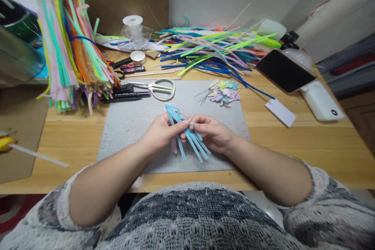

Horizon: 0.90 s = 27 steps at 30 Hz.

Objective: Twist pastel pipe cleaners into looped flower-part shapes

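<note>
Light blue pipe cleaners (193,140) are gathered in a bunch above the grey cutting mat (123,125), bent at the top with loose ends fanning down to the right. My left hand (162,131) pinches the bunch between thumb and fingers. Close beside it, my right hand (213,131) has thumb and forefinger closed on a short bit of blue pipe cleaner at the bunch's right side. Pale pink ends (174,146) hang beneath my left hand. Scissors (161,89) lie on the mat's top edge, and small pastel flower shapes on wires (224,93) rest at its upper right.
Tall pipe cleaner bundles (61,66) stand at the left. A loose colourful heap (211,47) spreads along the back near a white spool (133,27). Black markers (129,95) sit left of the scissors. At the right are a phone (285,71), a white device (322,101) and a white card (280,112).
</note>
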### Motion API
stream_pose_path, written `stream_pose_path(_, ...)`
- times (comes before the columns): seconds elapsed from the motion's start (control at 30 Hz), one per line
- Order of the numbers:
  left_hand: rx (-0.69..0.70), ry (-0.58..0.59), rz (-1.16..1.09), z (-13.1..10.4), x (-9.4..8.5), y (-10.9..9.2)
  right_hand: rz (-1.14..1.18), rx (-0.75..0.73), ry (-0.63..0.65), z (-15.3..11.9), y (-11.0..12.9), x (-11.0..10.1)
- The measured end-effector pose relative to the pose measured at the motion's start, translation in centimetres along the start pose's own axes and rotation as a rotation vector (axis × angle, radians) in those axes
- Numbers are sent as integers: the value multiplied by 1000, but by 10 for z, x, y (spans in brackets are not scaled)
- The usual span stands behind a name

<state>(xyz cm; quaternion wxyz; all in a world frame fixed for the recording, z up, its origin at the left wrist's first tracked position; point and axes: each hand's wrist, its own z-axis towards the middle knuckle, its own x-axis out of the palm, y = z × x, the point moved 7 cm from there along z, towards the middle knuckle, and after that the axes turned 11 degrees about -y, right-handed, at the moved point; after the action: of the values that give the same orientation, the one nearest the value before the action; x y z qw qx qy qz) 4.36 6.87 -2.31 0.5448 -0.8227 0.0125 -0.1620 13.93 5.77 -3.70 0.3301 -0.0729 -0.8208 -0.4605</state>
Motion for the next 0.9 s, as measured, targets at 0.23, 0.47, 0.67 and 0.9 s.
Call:
stream_pose_path(0.23, 13, -83, 31, 1, -3, 0, -226, -83, -181, 0, 3, -10)
stream_pose_path(0.47, 40, -94, -55, 4, -4, -1, -159, -85, -236, 1, 4, -12)
stream_pose_path(0.67, 52, -85, -94, 4, -4, -2, -92, -14, -238, 3, 1, -12)
stream_pose_path(0.9, -5, -118, -30, 3, -5, 2, -152, 15, -180, 2, -3, -6)
